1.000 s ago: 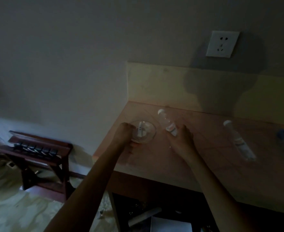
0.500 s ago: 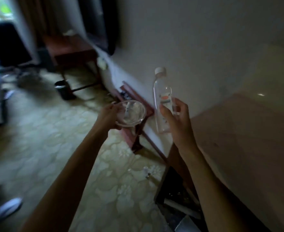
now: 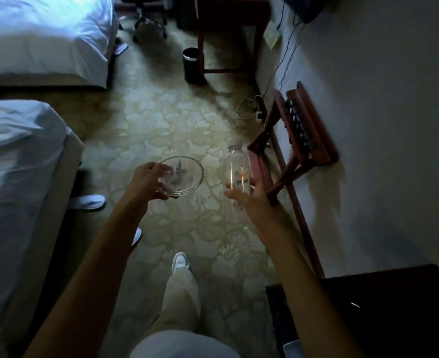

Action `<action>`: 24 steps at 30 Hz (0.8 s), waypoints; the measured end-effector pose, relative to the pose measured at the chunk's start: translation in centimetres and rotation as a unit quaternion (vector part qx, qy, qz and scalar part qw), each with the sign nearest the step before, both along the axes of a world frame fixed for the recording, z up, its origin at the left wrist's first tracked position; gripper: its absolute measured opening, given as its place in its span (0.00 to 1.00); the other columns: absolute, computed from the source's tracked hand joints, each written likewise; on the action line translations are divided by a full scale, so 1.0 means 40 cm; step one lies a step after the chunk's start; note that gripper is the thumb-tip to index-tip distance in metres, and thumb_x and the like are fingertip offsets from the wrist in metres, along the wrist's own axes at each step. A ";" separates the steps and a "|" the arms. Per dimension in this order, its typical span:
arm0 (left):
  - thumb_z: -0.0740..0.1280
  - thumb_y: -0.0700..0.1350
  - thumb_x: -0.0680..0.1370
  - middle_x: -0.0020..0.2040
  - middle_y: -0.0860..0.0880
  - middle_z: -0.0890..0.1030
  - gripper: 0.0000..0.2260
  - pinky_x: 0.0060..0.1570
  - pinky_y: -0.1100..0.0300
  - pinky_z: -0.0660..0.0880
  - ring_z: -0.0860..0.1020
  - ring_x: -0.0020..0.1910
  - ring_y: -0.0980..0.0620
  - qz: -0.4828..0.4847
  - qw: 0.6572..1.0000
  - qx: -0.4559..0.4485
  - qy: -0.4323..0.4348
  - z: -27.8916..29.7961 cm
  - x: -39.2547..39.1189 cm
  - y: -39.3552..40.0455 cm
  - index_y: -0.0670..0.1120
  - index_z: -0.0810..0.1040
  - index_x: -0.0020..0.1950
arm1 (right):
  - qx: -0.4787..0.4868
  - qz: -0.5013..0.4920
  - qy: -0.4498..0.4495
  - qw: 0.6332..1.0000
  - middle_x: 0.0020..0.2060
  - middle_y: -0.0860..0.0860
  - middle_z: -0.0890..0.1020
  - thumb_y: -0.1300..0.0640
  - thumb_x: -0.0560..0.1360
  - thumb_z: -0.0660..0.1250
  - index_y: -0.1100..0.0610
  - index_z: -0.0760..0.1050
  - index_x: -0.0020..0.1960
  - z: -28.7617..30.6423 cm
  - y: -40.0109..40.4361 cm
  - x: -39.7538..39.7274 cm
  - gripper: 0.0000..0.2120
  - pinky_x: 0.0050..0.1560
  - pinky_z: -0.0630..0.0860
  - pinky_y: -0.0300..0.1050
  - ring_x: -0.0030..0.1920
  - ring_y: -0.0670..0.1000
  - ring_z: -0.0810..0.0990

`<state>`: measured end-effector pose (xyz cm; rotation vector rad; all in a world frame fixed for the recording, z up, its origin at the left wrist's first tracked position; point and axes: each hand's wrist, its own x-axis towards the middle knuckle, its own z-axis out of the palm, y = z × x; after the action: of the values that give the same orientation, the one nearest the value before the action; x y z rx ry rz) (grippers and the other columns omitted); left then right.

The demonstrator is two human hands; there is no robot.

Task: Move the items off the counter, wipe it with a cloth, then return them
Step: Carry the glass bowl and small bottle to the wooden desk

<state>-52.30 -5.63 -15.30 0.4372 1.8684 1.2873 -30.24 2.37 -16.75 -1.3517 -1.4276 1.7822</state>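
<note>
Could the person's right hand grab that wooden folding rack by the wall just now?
Probably not as things stand. The right hand already grips a clear bottle, so it has no free fingers. The wooden rack stands close beyond it with nothing between, so once the bottle is set down it looks reachable.

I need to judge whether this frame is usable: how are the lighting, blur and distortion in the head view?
Head view: dim overall, brightest on the white bed at the upper left; the nearer bed is smeared by motion blur; wide-angle bending tilts the wall and folding rack; a thin glare streak runs down the bottle in the right hand; the glass bowl in the left hand stays readable.
</note>
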 end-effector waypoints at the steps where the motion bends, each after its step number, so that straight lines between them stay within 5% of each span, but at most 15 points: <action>1: 0.59 0.38 0.81 0.45 0.46 0.81 0.10 0.19 0.65 0.73 0.77 0.20 0.55 0.003 1.000 -0.004 -0.004 -0.021 -0.040 0.025 0.41 0.79 0.55 | -0.012 0.005 -0.008 1.000 0.58 0.54 0.79 0.59 0.67 0.76 0.56 0.65 0.67 -0.018 0.027 -0.036 0.33 0.51 0.79 0.47 0.55 0.52 0.80; 6: 0.57 0.43 0.84 0.57 0.41 0.80 0.14 0.19 0.63 0.73 0.79 0.24 0.51 0.005 1.000 -0.007 -0.030 -0.072 -0.242 0.182 0.38 0.78 0.60 | -0.036 0.005 -0.028 0.999 0.56 0.52 0.79 0.56 0.67 0.77 0.55 0.65 0.66 -0.042 0.165 -0.224 0.33 0.47 0.77 0.42 0.54 0.49 0.80; 10: 0.57 0.43 0.84 0.59 0.41 0.79 0.14 0.22 0.62 0.75 0.80 0.25 0.53 -0.021 0.999 0.008 -0.027 -0.048 -0.399 0.312 0.38 0.77 0.62 | 0.019 0.007 -0.008 1.000 0.47 0.45 0.81 0.58 0.70 0.75 0.45 0.73 0.50 -0.008 0.286 -0.372 0.15 0.53 0.80 0.46 0.47 0.41 0.82; 13: 0.56 0.44 0.84 0.60 0.41 0.78 0.14 0.23 0.61 0.76 0.79 0.34 0.48 -0.018 1.000 0.015 -0.019 -0.039 -0.500 0.404 0.39 0.77 0.61 | 0.030 0.003 -0.002 1.000 0.46 0.44 0.81 0.57 0.72 0.72 0.45 0.73 0.50 -0.001 0.382 -0.470 0.13 0.45 0.80 0.38 0.44 0.38 0.82; 17: 0.55 0.45 0.85 0.59 0.41 0.78 0.15 0.23 0.62 0.76 0.79 0.35 0.46 -0.012 0.999 0.007 -0.029 -0.062 -0.613 0.529 0.39 0.77 0.61 | -0.016 -0.003 -0.040 0.999 0.55 0.52 0.82 0.46 0.71 0.73 0.54 0.72 0.63 -0.062 0.525 -0.588 0.25 0.41 0.76 0.36 0.52 0.48 0.83; 24: 0.55 0.45 0.85 0.59 0.39 0.79 0.15 0.22 0.60 0.76 0.78 0.32 0.46 0.009 0.999 -0.041 -0.031 -0.170 -0.834 0.813 0.39 0.78 0.60 | -0.071 0.009 -0.048 0.996 0.56 0.50 0.81 0.43 0.68 0.74 0.52 0.70 0.64 -0.206 0.842 -0.821 0.29 0.52 0.78 0.46 0.54 0.49 0.82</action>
<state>-85.67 26.88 -22.09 0.3356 1.8693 1.2175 -63.09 36.05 -24.98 -1.5195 -1.3885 1.8846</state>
